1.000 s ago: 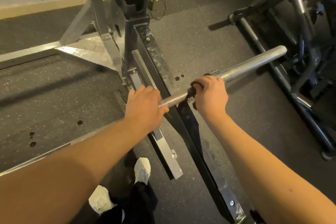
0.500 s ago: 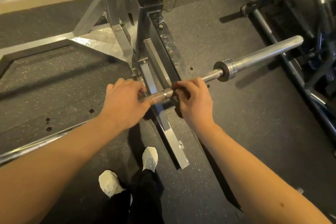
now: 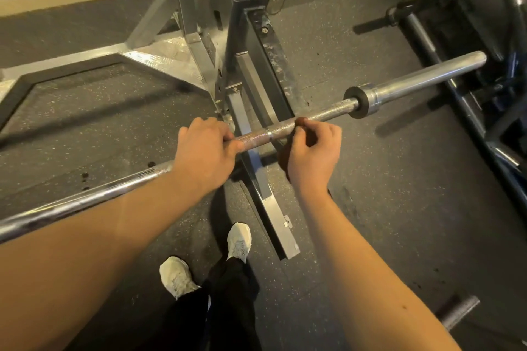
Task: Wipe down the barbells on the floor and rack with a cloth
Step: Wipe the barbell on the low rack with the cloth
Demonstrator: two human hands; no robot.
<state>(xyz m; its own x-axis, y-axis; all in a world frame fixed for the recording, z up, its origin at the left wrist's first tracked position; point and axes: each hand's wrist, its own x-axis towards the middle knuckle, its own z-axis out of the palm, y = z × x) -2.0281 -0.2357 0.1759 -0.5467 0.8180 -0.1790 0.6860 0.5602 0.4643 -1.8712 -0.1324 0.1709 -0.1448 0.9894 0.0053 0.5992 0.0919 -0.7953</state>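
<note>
Dark speckled rubber flooring [image 3: 385, 208], pale wall and skirting along the top edge. Steel rack [image 3: 242, 45] stands centre, its silver foot running toward the camera. Barbell [image 3: 328, 113] held off the floor, slanting from lower left to upper right and crossing in front of the rack upright; collar and bare sleeve [image 3: 422, 77] at the far right end, no plates on it. Left hand [image 3: 202, 151] wrapped round the knurled shaft, knuckles up, thumb along the bar. Right hand [image 3: 312, 148] just beside it toward the sleeve, fingers curled, tips pinching the shaft from the near side. A small dark reddish patch sits at those fingertips; cannot tell whether it is cloth. Below, two white shoes [image 3: 176, 276] and black trouser legs. Dark-framed machine [image 3: 467, 111] at right; short grey bar end [image 3: 459, 311] lying at lower right.
</note>
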